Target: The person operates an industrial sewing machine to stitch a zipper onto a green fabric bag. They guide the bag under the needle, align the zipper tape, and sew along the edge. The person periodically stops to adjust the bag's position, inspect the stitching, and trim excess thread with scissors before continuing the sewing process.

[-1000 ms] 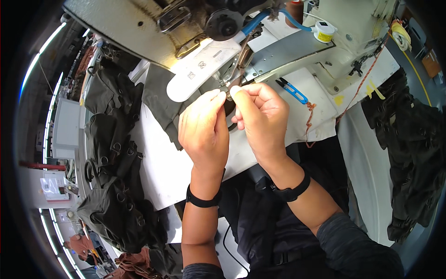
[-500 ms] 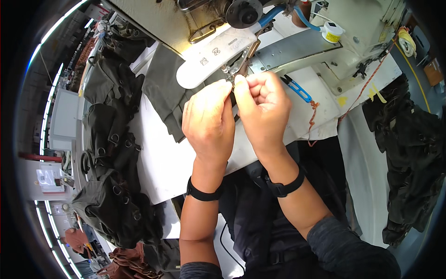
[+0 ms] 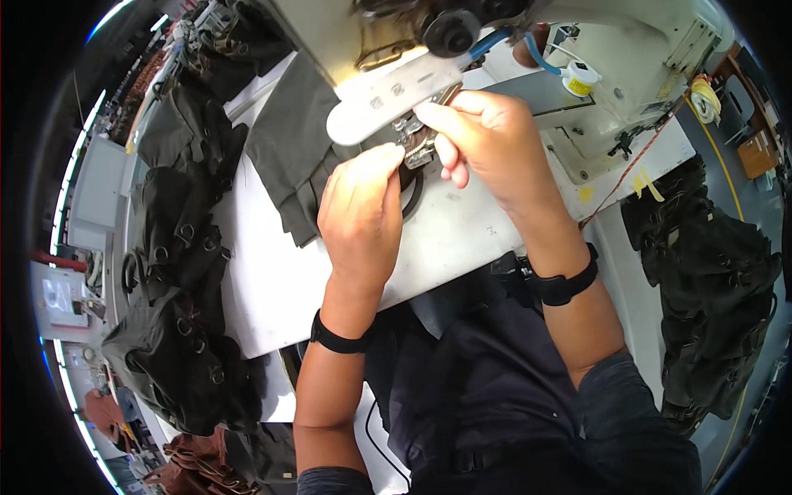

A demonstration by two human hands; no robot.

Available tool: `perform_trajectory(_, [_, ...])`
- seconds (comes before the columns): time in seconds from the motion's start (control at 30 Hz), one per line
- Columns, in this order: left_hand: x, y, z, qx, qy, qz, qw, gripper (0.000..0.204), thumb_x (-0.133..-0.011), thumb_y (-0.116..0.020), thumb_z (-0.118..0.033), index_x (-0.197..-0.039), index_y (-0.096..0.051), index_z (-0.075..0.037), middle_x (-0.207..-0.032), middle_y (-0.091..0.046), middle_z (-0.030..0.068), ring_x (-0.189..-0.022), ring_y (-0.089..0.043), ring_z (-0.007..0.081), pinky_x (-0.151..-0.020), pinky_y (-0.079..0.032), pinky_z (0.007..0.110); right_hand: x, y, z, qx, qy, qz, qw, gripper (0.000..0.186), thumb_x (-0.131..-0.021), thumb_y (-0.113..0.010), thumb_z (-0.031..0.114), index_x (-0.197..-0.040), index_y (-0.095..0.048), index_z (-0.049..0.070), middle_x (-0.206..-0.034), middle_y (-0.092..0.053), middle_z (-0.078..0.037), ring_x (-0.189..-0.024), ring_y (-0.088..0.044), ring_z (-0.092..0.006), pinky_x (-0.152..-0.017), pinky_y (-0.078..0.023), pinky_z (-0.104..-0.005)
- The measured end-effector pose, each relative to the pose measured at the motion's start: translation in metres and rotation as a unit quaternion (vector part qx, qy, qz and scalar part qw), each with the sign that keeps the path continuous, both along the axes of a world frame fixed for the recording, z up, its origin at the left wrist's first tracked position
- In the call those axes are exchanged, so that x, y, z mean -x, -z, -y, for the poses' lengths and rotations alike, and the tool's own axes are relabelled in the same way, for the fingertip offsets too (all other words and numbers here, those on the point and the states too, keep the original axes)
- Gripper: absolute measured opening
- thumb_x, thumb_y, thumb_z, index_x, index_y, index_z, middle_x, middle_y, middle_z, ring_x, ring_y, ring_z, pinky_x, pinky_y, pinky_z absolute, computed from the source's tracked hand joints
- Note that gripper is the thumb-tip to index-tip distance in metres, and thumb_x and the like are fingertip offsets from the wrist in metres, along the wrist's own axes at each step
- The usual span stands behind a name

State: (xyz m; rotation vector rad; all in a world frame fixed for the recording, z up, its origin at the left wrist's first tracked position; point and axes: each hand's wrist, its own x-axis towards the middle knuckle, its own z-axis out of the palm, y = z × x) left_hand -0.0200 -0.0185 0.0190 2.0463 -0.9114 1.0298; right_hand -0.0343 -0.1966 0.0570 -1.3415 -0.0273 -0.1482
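Observation:
Both my hands are at the needle area of a sewing machine. My left hand has its thumb and fingers pinched together just left of the presser foot; what lies between the fingertips is too small to make out. My right hand reaches in from the right, thumb and forefinger tips together by the needle bar, the other fingers curled below. Whatever they grip is hidden. A dark olive fabric piece lies left of the foot, partly under my left hand. A dark curved strap shows between my hands.
A white rounded bar juts over the work. Dark bags with metal rings are piled along the left; more dark pieces hang at right. The white tabletop ends before my body. An orange cord runs along the right.
My hands, earlier together in front of the foot, have parted. The right has moved up and right towards the needle bar, and its arm now covers the blue thread snips. The view has shifted slightly.

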Motion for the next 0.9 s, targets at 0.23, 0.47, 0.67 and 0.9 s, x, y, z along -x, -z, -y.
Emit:
perform_trajectory(0.23, [0.001, -0.001, 0.002, -0.015, -0.006, 0.014, 1.000, 0.025, -0.084, -0.076, 0.010, -0.106, -0.076, -0.003, -0.106, -0.078, 0.0111, -0.097, -0.074, 0.0280, -0.087, -0.057, 0.038, 0.003, 0.005, -0.008, 0.068, 0.079, 0.076, 0.992, 0.025, -0.101, -0.068, 0.015, -0.082, -0.064, -0.001, -0.055, -0.057, -0.001, -0.045, -0.052, -0.0071, -0.044, -0.042, -0.0277])
perform_trajectory(0.47, [0.001, 0.000, 0.004, -0.001, -0.022, -0.012, 1.000, 0.022, -0.085, -0.076, 0.010, -0.104, -0.075, -0.002, -0.105, -0.077, 0.0117, -0.098, -0.074, 0.0289, -0.089, -0.057, 0.038, -0.001, 0.014, -0.008, 0.128, 0.082, 0.075, 0.986, 0.020, -0.100, -0.069, 0.014, -0.089, -0.064, -0.002, -0.054, -0.054, -0.004, -0.047, -0.050, -0.0088, -0.047, -0.041, -0.0309])
perform_trajectory(0.67, [-0.003, -0.002, 0.004, 0.004, -0.018, -0.007, 1.000, 0.021, -0.085, -0.074, 0.011, -0.102, -0.075, -0.001, -0.103, -0.078, 0.0124, -0.096, -0.074, 0.0292, -0.087, -0.058, 0.037, 0.000, 0.009, -0.009, 0.147, 0.092, 0.075, 0.982, 0.021, -0.100, -0.068, 0.016, -0.090, -0.065, -0.002, -0.053, -0.056, -0.006, -0.046, -0.053, -0.0104, -0.047, -0.043, -0.0323])
perform_trajectory(0.9, [-0.009, 0.001, 0.004, 0.024, 0.004, 0.001, 1.000, 0.020, -0.085, -0.074, 0.011, -0.101, -0.074, -0.001, -0.102, -0.078, 0.0129, -0.092, -0.075, 0.0292, -0.083, -0.059, 0.036, -0.001, 0.010, -0.009, 0.143, 0.100, 0.078, 0.982, 0.022, -0.100, -0.067, 0.017, -0.089, -0.067, -0.002, -0.055, -0.062, -0.006, -0.044, -0.058, -0.0117, -0.046, -0.047, -0.0303])
